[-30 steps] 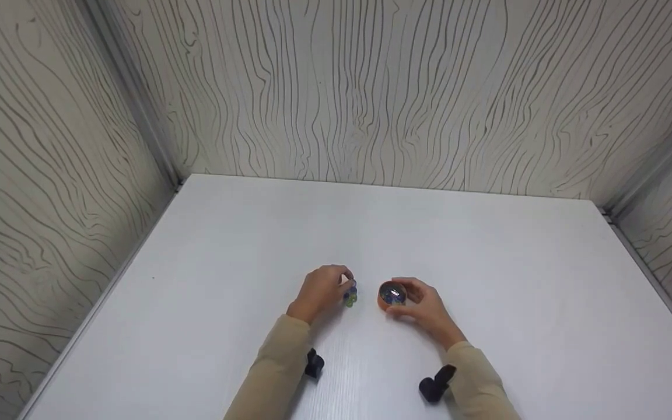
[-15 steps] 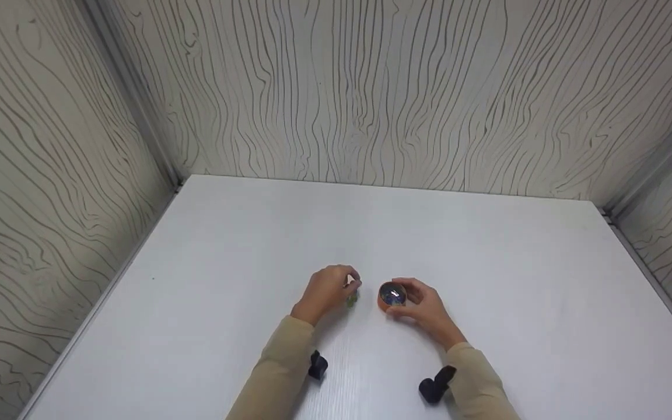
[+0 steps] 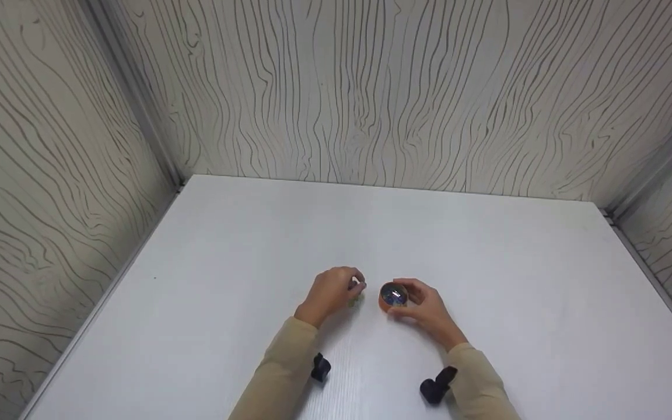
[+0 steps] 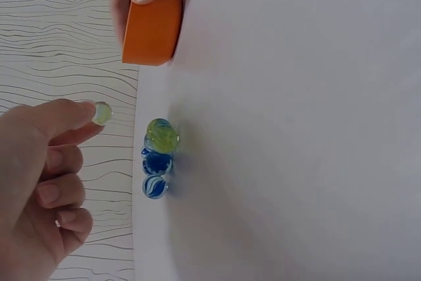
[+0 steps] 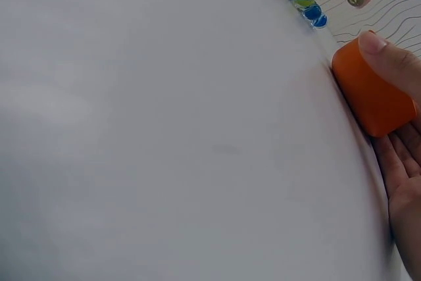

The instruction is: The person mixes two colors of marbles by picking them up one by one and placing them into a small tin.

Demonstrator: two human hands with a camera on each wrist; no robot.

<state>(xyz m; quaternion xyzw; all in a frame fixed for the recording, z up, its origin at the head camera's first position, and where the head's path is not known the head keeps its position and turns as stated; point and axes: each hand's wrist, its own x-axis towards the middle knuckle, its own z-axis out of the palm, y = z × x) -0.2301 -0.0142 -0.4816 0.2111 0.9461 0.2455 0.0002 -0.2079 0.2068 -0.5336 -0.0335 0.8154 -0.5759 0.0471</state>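
Observation:
Between the thumb and a finger of my left hand (image 3: 331,293) is pinched a clear yellow-green marble (image 4: 102,113), held up off the white table. Its other fingers are curled in. Just below and beside it, several blue and yellow-green glass marbles (image 4: 158,163) sit close together on the table; the left hand mostly covers them in the head view. My right hand (image 3: 427,308) grips a small orange cup (image 5: 371,90) standing on the table, thumb on one side and fingers on the other. Shiny blue and green glass shows inside the cup in the head view.
The white table (image 3: 254,227) reaches back to a wood-grain patterned wall (image 3: 336,93), with more patterned panels at left and right. A black wrist camera (image 3: 321,368) sits at the left sleeve and another black camera (image 3: 436,386) at the right one.
My left hand has drawn a little to the right, toward the cup, lifting a marble off the group. The right hand and cup have stayed in place.

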